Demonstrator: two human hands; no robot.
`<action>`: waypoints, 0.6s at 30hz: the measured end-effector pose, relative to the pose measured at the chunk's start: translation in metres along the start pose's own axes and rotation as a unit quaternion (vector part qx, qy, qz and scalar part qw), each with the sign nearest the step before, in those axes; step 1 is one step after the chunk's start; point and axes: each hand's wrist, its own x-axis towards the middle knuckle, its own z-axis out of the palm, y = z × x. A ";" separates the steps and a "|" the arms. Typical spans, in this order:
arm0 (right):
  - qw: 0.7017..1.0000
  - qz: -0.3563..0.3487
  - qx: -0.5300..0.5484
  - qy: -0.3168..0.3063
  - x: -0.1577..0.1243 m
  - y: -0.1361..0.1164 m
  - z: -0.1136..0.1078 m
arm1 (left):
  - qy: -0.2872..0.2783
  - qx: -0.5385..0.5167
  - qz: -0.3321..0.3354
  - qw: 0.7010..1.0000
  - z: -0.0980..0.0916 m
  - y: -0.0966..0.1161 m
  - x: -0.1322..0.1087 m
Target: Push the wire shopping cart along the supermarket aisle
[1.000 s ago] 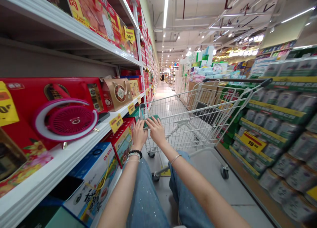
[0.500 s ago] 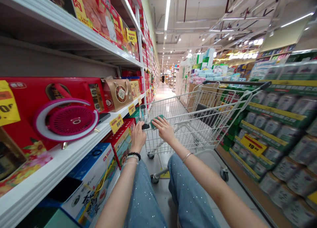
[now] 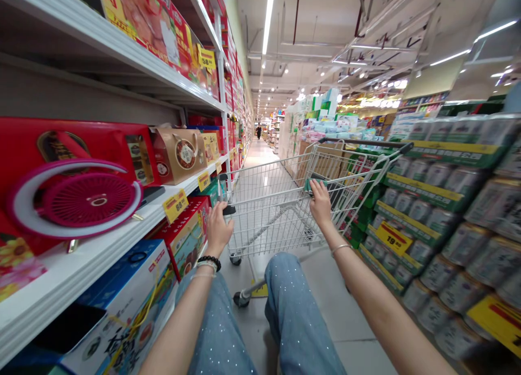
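Both my hands rest on the near rim of a wire shopping cart. My left hand curls around the rim's left end, beside a small black tab. Farther right, my right hand grips the rim, its fingers over a small green piece, partly hidden beneath them. The cart's black handle bar lies at the far end, away from me. Below my arms are my knees in sparkly denim jeans. A dark beaded bracelet circles my left wrist.
Left, white shelves hold red gift boxes, a pink fan and yellow price tags. Right, a stacked display of shrink-wrapped cans lines the aisle. A tiled floor runs ahead to a distant person.
My hands have moved apart, the right sliding rightward along the rim with the green piece under it. The cart has swung slightly, and the shelves now sit farther left in view.
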 end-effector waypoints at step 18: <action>0.956 -0.171 0.178 -0.157 -0.048 -0.177 0.058 | -0.052 0.014 0.006 0.999 -0.001 0.032 -0.001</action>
